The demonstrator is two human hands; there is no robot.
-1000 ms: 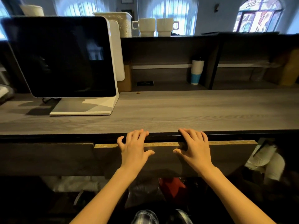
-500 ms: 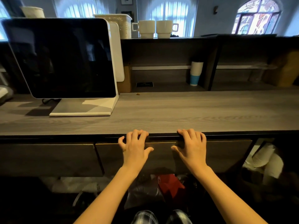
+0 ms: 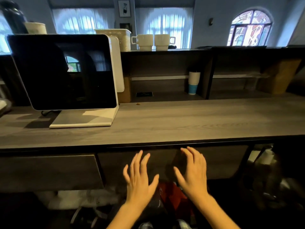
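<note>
A dark wooden drawer [image 3: 222, 161] sits flush under the grey counter [image 3: 165, 123], its front closed. My left hand [image 3: 140, 179] hovers in front of the drawer front with fingers spread and straight, holding nothing. To its right, my right hand [image 3: 193, 172] is also off the drawer, fingers relaxed and slightly bent, empty. Both hands look a little blurred.
A white-framed touchscreen [image 3: 66, 71] stands on the counter's left. Two white mugs [image 3: 153, 42] sit on the upper shelf, and a stack of paper cups [image 3: 194, 82] stands in a cubby. A second drawer front [image 3: 49, 172] is left; bags and a red item [image 3: 171, 194] lie below.
The drawer, slightly open a second ago, was pushed shut. Both hands then left its top edge and drew back toward me. The camera tilted up a little.
</note>
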